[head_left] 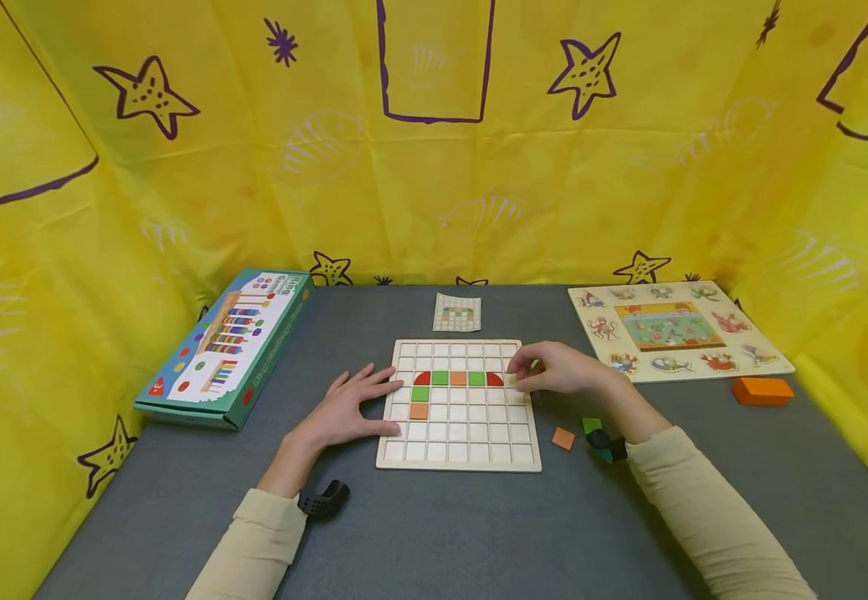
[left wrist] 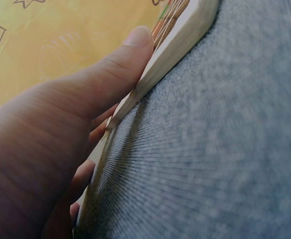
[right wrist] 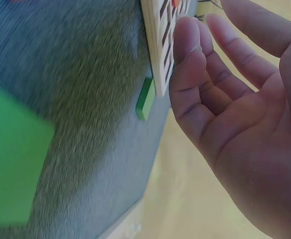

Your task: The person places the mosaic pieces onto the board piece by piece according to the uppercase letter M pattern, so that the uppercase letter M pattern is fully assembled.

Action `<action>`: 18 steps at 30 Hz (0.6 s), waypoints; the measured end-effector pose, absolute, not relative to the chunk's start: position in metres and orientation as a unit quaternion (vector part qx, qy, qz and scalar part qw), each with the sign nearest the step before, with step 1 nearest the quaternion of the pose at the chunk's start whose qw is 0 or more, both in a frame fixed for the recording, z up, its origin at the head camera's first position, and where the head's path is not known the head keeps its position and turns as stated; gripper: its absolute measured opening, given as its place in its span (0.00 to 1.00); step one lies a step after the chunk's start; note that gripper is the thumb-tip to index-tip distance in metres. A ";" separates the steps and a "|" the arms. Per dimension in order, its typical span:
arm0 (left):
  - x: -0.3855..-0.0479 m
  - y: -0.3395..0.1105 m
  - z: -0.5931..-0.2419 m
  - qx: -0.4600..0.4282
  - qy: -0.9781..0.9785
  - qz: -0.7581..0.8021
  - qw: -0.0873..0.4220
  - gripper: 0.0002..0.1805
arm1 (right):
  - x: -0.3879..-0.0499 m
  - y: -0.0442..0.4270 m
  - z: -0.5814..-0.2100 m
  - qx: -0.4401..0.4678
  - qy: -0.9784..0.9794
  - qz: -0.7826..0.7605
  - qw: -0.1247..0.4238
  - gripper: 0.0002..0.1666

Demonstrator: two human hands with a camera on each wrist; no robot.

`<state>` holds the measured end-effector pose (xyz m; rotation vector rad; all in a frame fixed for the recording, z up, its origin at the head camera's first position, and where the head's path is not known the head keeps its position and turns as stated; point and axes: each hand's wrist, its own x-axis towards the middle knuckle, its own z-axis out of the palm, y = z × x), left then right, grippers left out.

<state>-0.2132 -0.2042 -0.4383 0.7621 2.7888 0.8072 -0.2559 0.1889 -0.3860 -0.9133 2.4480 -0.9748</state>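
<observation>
A wooden grid board (head_left: 457, 449) lies on the dark table. One of its rows carries red, green and orange tiles; a green tile (head_left: 421, 393) and an orange tile (head_left: 419, 411) lie below the row's left end. Along the board's left edge rests my left hand (head_left: 344, 408), fingers spread and thumb (left wrist: 120, 64) against the rim. My right hand (head_left: 557, 368) hovers at the board's right edge, beside the red tile (head_left: 494, 379) at the row's end. Its fingers (right wrist: 185, 40) are loosely bent, with no piece visible between them.
Right of the board lie a loose orange tile (head_left: 563, 438) and a green tile (head_left: 591, 425). Behind it is a pattern card (head_left: 457, 313). A boxed game (head_left: 227, 346) stands left; a picture puzzle (head_left: 681, 333) and an orange block (head_left: 762, 392) are at the right.
</observation>
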 end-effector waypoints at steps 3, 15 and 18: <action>-0.214 -0.203 -0.438 0.253 0.927 0.269 0.072 0.48 | -0.254 0.196 -0.385 -0.319 0.868 -0.340 0.171 0.12; -0.214 -0.203 -0.438 0.252 0.927 0.269 0.070 0.48 | -0.253 0.222 -0.388 -0.288 0.881 -0.340 0.157 0.13; -0.213 -0.203 -0.437 0.250 0.927 0.269 0.072 0.48 | -0.256 0.225 -0.390 -0.282 0.885 -0.338 0.154 0.14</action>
